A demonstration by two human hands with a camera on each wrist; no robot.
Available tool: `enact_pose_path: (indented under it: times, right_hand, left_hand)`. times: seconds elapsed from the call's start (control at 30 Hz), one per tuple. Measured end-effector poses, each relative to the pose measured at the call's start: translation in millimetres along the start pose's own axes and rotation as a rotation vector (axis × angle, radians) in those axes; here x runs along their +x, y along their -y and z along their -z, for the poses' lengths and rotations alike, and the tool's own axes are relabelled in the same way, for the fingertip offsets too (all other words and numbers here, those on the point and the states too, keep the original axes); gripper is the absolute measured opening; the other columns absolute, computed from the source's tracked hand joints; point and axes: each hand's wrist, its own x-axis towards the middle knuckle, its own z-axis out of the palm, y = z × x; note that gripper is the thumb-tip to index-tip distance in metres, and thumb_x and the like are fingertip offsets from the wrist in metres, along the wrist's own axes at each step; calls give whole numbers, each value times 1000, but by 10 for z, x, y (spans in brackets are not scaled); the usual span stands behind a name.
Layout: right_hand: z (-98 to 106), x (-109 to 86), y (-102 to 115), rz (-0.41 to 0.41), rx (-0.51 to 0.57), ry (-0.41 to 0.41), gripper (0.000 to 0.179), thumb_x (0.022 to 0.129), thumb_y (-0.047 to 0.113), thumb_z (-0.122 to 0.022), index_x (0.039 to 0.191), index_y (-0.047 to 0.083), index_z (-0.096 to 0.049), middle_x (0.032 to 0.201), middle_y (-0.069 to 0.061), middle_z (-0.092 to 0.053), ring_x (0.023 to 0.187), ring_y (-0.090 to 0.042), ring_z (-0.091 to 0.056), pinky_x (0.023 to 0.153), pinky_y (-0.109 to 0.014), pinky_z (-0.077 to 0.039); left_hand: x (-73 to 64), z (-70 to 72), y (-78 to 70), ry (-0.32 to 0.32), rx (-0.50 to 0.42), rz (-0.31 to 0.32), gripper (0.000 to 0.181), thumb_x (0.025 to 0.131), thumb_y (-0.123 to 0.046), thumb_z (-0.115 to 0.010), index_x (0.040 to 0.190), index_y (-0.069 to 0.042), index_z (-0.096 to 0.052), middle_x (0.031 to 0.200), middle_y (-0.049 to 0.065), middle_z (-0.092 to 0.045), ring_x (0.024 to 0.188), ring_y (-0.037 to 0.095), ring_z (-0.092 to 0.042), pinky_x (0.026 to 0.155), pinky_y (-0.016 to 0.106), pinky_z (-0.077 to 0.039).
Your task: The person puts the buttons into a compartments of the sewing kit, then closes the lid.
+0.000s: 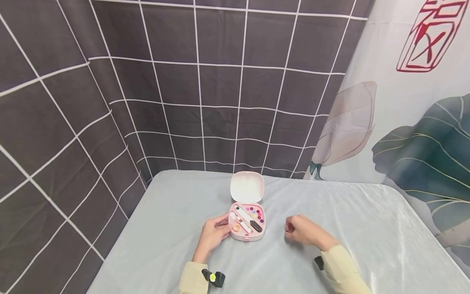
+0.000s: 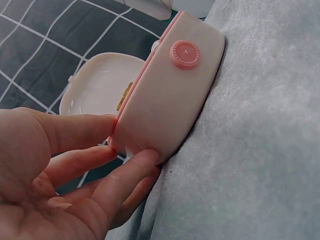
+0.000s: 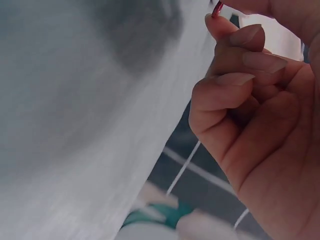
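Note:
A small pale pink case (image 1: 238, 237) stands on the cloth-covered table with its lid (image 1: 247, 186) raised at the back. My left hand (image 1: 214, 234) grips its left side; in the left wrist view the thumb lies along the pink rim and the fingertips press the white side wall (image 2: 165, 95). Inside lie a white stick with a dark end (image 1: 251, 220), a smaller white tool (image 1: 242, 223), a round gold-coloured piece (image 1: 236, 228) and several coloured dots (image 1: 258, 216). To the right of the case, my right hand (image 1: 302, 230) pinches a tiny shiny red piece (image 3: 217, 9), mostly hidden by thumb and finger.
A pale grey-blue cloth (image 1: 165, 204) covers the table and shows soft folds. Behind it hangs a dark curtain with a white grid (image 1: 220, 85). On the right is a white curtain with leaf prints (image 1: 429, 143). A round pink clasp (image 2: 185, 54) sits on the case's front.

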Motion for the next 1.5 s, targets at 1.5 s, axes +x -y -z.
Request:
enact_pose_path:
  times: [1.5]
  right_hand:
    - [34, 1041, 427, 32, -71, 66, 11, 73, 7, -65, 67, 13, -58, 56, 7, -51, 52, -6, -46, 47, -22, -40]
  left_hand:
    - [-79, -8, -145, 11, -5, -4, 43, 82, 0, -63, 123, 9, -52, 108, 26, -59, 97, 28, -62, 79, 37, -55]
